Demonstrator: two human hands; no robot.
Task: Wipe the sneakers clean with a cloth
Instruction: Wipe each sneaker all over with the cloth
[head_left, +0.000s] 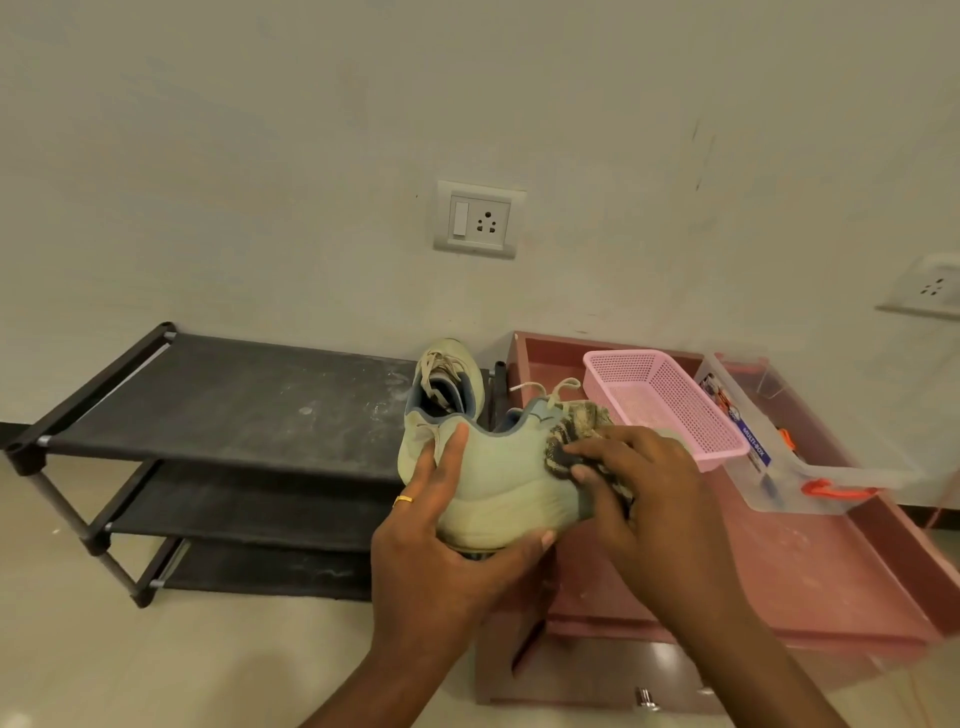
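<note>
Hands (545, 499); "MULTI-BOX" label (754, 451) beyond

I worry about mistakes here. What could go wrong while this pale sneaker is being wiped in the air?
The left hand alone carries the pale green lace-up sneaker; a hard rub might make it slip. The right hand presses a striped, dirty-looking cloth on it, which may smear grime. The loose laces hang near the pink perforated plastic basket and could snag.
</note>
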